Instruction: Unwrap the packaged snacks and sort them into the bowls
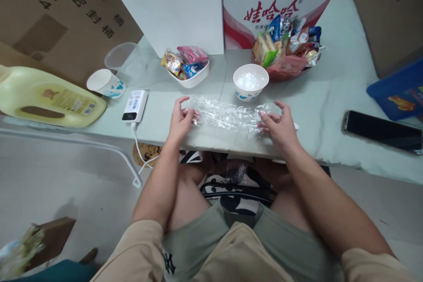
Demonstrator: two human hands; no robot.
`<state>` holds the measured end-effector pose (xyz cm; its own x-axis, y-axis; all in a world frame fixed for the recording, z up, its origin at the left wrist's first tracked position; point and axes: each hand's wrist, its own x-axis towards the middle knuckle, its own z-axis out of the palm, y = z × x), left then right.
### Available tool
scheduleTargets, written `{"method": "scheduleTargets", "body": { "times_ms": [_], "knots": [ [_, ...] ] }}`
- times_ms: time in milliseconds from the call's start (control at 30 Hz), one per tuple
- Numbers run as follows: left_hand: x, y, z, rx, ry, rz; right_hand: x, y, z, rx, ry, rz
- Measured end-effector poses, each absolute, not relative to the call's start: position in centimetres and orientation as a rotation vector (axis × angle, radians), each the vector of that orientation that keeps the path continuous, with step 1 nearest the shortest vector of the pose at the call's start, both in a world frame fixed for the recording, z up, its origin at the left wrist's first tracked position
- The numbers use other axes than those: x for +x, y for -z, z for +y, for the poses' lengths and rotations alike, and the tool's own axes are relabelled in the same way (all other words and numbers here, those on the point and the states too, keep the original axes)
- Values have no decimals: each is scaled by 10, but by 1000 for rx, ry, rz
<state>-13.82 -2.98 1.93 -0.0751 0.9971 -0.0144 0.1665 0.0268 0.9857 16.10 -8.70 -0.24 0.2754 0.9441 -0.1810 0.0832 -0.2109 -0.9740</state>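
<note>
A crinkled sheet of clear plastic film (228,114) stretches between my two hands over the table's front edge. My left hand (181,119) pinches its left end, index finger raised. At the other end my right hand (276,124) grips the film between thumb and fingers. Just beyond the film stands a paper cup (248,93) with a blue pattern, holding crumpled clear plastic. A small white object pokes out by my right hand; most of it is hidden.
Behind are a white bowl of packaged snacks (198,78) and a red basket of snacks (287,70). To the left lie a power bank (135,105) with a cable, a tipped paper cup (114,88) and a yellow jug (42,92). A phone (380,134) lies right. Boxes line the back.
</note>
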Motion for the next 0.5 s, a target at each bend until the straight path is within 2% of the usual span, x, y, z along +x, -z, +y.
{"method": "scheduleTargets", "body": {
  "times_ms": [167, 333, 500],
  "knots": [
    [-140, -12, -18, 1232, -1347, 1430, 174, 10, -97, -1439, -653, -1283],
    [-142, -10, -19, 1211, -1375, 1418, 152, 7, -112, -1333, -524, -1581],
    [-139, -7, -23, 1235, -1419, 1407, 117, 14, -122, -1326, -196, -1849]
  ]
}}
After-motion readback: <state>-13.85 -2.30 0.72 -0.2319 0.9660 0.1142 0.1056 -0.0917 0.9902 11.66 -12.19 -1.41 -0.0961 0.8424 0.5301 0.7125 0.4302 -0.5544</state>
